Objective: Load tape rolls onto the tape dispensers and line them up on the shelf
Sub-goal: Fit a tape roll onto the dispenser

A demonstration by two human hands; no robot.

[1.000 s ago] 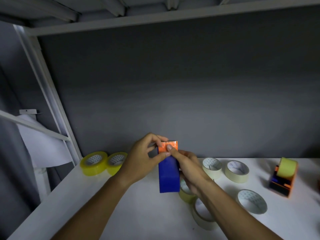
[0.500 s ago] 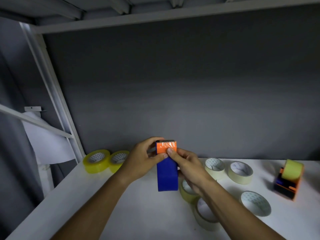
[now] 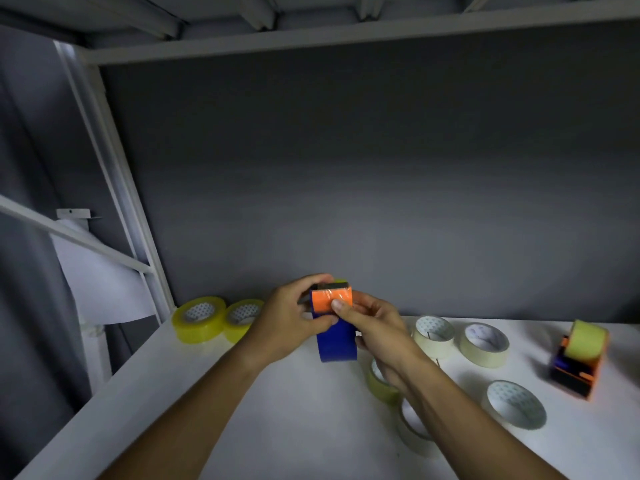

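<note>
Head view: both hands hold a blue-and-orange plastic tape dispenser (image 3: pixel 335 323) up above the white shelf (image 3: pixel 242 410), in front of the dark grey back panel (image 3: pixel 346 168). The left hand (image 3: pixel 291 320) grips the dispenser from the left side, its fingers curled over the orange top end and its thumb on the blue body. The right hand (image 3: pixel 374 327) pinches the dispenser from the right, with its thumb pressed on the orange front face, where a clear film of tape glints. Whether a roll already sits inside the dispenser cannot be told.

On the shelf, two yellow rolls of clear tape (image 3: pixel 214 317) lie side by side in the back left corner. Cream masking-tape rolls (image 3: pixel 485 344) lie flat to the right of the hands, and two more rolls are partly hidden under the right forearm. At the far right stands a second orange-and-black dispenser (image 3: pixel 578 365) already carrying a yellowish tape roll (image 3: pixel 587 339). A white metal upright (image 3: pixel 114 188) frames the shelf on the left.
</note>
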